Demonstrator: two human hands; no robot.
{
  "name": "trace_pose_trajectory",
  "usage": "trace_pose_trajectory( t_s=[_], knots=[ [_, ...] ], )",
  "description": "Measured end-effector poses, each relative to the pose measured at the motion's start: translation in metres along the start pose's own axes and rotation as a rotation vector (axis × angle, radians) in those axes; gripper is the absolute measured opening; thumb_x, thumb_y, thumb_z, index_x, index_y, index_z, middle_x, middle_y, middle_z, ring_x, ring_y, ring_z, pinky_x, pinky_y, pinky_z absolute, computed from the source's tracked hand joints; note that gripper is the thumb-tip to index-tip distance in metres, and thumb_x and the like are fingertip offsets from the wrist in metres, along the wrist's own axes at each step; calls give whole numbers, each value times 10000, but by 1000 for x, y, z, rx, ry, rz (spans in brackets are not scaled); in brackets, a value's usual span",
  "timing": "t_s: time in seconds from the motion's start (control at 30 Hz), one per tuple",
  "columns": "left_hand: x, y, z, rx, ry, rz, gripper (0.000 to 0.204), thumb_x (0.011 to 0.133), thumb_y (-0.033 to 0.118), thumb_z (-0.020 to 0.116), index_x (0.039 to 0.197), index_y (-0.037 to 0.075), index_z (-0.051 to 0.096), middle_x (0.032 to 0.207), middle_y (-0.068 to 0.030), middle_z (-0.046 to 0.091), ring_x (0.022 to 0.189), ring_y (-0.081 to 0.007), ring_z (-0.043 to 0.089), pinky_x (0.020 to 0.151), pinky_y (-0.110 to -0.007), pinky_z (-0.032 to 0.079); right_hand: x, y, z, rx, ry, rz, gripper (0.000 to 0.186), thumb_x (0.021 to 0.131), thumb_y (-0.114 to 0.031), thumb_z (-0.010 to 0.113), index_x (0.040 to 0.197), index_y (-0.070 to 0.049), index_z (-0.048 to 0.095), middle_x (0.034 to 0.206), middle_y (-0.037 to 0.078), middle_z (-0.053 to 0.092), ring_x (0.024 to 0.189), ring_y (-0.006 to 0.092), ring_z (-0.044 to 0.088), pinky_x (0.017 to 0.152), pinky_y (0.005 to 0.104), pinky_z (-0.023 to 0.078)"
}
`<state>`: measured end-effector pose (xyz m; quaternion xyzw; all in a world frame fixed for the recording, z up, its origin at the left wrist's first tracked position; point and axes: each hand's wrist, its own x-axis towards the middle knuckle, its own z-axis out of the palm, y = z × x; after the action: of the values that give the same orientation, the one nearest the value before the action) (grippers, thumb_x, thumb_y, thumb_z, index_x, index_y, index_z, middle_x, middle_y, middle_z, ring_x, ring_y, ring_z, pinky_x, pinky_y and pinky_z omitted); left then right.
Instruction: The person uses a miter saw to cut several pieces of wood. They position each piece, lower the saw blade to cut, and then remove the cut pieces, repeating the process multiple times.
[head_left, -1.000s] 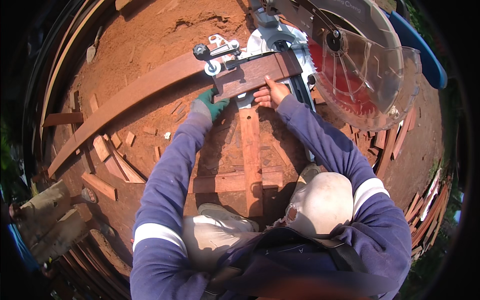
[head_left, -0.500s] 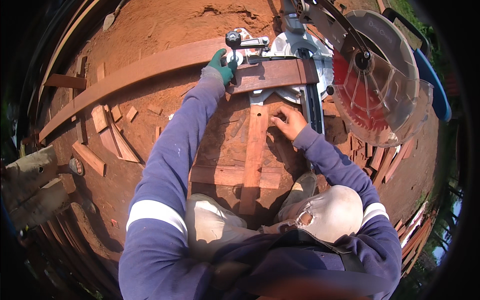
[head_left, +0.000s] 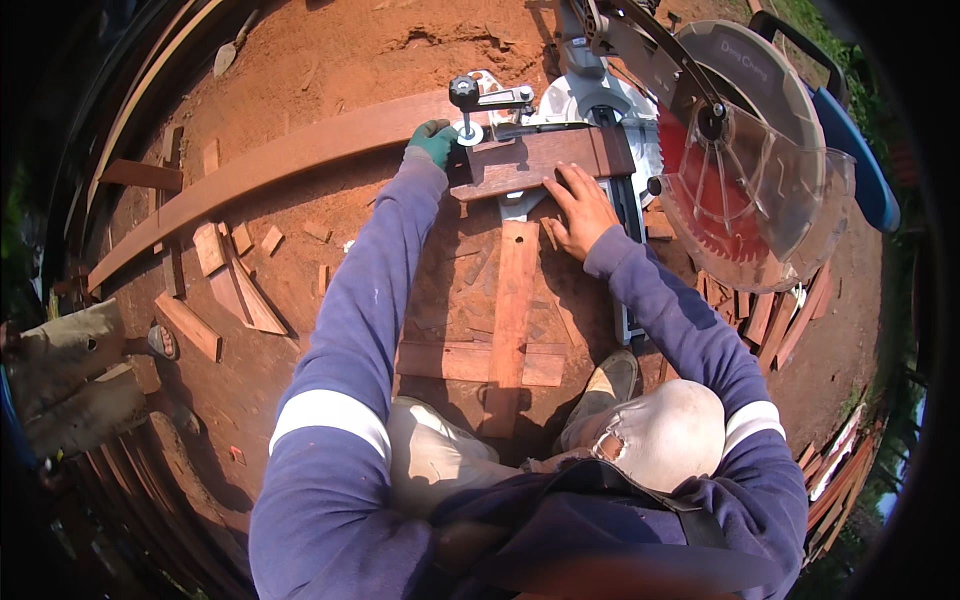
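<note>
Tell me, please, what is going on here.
A person has a short brown board lying across a saw's white base. The green-gloved left hand is at the board's left end, beside the clamp. The bare right hand rests on the board's near edge. The red blade is off to the right.

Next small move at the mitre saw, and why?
I'd probably bring the gloved left hand to the black clamp knob and check it's tight. The right hand's fingers rest on the short brown board, the glove is beside the white clamp pad, and I can't tell whether that pad presses the board. The red blade sits apart from it.
</note>
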<state>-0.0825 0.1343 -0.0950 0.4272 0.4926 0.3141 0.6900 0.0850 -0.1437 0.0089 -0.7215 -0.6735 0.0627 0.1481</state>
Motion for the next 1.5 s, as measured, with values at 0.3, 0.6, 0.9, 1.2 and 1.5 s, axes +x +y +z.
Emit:
trace_pose_trajectory(
  t_s=[0.3, 0.6, 0.9, 1.2, 1.5],
  knots=[
    [-15, 9, 8, 181, -138, -38, 336, 968, 100, 588, 1278, 36, 699, 1076, -92, 750, 926, -161, 697, 806, -293, 551, 2, 6, 15, -212, -111, -14, 671, 946, -241, 655, 1566, -131, 423, 1657, 148, 335, 1520, 371, 317, 1224, 540, 287],
    [-51, 41, 16, 760, -183, 125, 557, 938, 265, 700, 1439, 71, 554, 1171, -171, 733, 983, -231, 720, 887, -364, 557, 0, 4, 21, -192, -73, -25, 654, 977, -248, 623, 1571, -93, 399, 1660, 173, 316, 1526, 379, 306, 1235, 521, 271],
    [-92, 137, 2, 647, -501, 449, 674, 924, 126, 698, 1543, 74, 436, 1362, -120, 623, 1235, -204, 611, 1094, -353, 468, 1, 5, 7, -103, -144, 0, 729, 916, -178, 670, 1581, -102, 381, 1662, 168, 309, 1541, 362, 279, 1253, 491, 254],
    [-88, 136, 15, 506, -467, 494, 673, 865, -120, 650, 1494, 54, 485, 1291, -94, 662, 1192, -199, 637, 1064, -326, 500, 3, 3, 3, -120, -172, 3, 680, 924, -184, 630, 1564, -98, 413, 1656, 166, 327, 1536, 361, 292, 1251, 493, 256],
    [-99, 157, 15, 679, -477, 688, 432, 863, 147, 816, 1234, 14, 638, 1192, -101, 687, 1093, -191, 668, 983, -326, 534, 4, -2, 1, -135, -219, 21, 727, 900, -172, 655, 1571, -80, 391, 1658, 186, 310, 1541, 367, 278, 1255, 489, 251]
  ],
)
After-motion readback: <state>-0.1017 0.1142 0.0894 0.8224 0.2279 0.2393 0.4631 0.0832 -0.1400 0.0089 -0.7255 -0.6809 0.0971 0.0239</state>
